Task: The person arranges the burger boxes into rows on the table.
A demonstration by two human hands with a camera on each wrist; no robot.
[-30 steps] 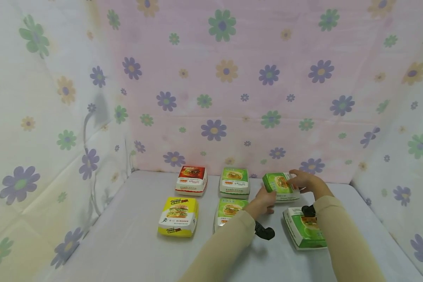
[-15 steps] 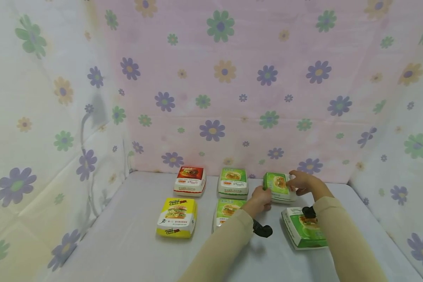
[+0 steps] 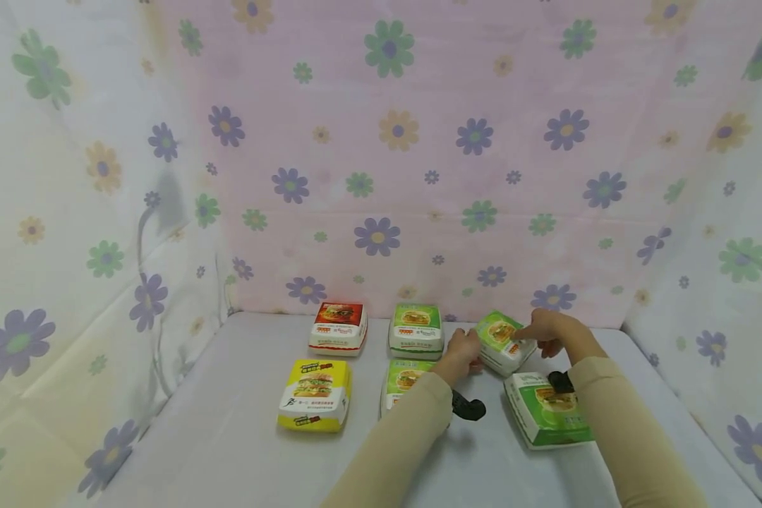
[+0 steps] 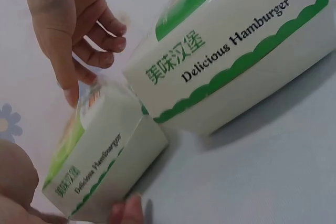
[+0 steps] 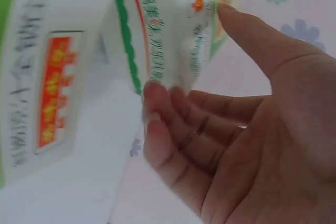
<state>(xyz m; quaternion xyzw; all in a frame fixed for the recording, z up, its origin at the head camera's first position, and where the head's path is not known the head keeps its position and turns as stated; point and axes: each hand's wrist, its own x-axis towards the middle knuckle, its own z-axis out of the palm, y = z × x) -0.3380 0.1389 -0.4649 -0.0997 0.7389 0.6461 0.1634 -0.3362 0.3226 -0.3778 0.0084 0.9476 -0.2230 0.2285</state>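
A green-and-white hamburger box (image 3: 500, 337) lies at the back right of the table, turned at an angle. My left hand (image 3: 460, 353) holds its left corner. In the left wrist view, a fingertip of that hand shows on the near side of the box (image 4: 107, 153) and the rest of the hand at its far end. My right hand (image 3: 555, 331) pinches the opposite corner. The right wrist view has its thumb at the top edge of the box (image 5: 173, 35) and its fingertips low on the side. Some fingers of my left hand are hidden.
Another green box (image 3: 549, 413) sits just in front, close to the held one. Left of my hands stand a green box (image 3: 415, 331), a partly covered green box (image 3: 406, 384), a red box (image 3: 338, 329) and a yellow box (image 3: 314, 395). Floral cloth (image 3: 375, 176) walls the table.
The held box has turned clockwise, its white end swinging toward me. Both hands have stayed at its corners with small shifts. The other boxes keep their places.
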